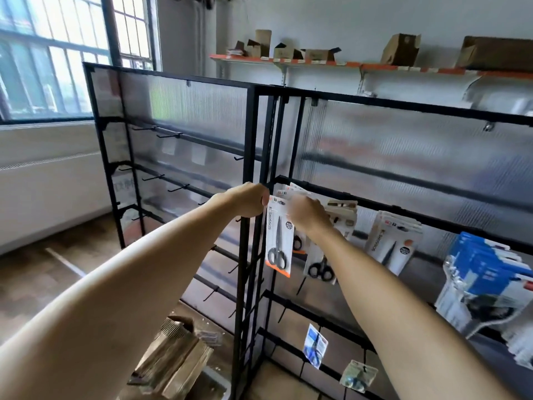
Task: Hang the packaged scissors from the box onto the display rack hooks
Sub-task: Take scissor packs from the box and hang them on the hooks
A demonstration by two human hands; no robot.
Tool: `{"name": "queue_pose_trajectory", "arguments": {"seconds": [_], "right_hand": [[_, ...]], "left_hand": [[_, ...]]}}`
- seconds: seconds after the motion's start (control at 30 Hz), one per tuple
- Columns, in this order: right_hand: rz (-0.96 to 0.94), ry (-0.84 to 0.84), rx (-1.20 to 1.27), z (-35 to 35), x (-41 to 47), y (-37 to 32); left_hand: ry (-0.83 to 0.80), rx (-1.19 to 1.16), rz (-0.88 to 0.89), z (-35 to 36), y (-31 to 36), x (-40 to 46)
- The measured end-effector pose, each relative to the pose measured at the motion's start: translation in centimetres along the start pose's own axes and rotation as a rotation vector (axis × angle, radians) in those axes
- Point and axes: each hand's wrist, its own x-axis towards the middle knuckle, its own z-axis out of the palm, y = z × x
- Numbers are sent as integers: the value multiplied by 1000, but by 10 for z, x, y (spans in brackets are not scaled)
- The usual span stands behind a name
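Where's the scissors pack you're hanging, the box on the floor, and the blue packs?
scissors pack (278, 241), head view, middle of the card.
box (173, 356), head view, its stacked contents.
blue packs (484, 267), head view, front pack's blue face.

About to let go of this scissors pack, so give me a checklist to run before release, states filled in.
1. Left hand pinches the scissors pack at its top: ok.
2. Right hand at the pack's top edge: ok, its grip blurred.
3. Hang hole seated on a hook: cannot tell, hands hide it.
4. Pack hangs upright: ok.
5. Neighbouring packs already hung, apart from it: ok.
6. Box within reach below: ok.
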Motion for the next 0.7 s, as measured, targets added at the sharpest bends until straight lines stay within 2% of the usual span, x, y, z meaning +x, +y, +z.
{"name": "queue_pose_trajectory", "arguments": {"seconds": [0.37,0.7], "right_hand": [[183,-12,-224,7,41,0],[151,23,-87,7,13,-13]], "left_hand": [[-35,10,-2,-4,-4,28],[-61,-3,19,1,-2,9]]}}
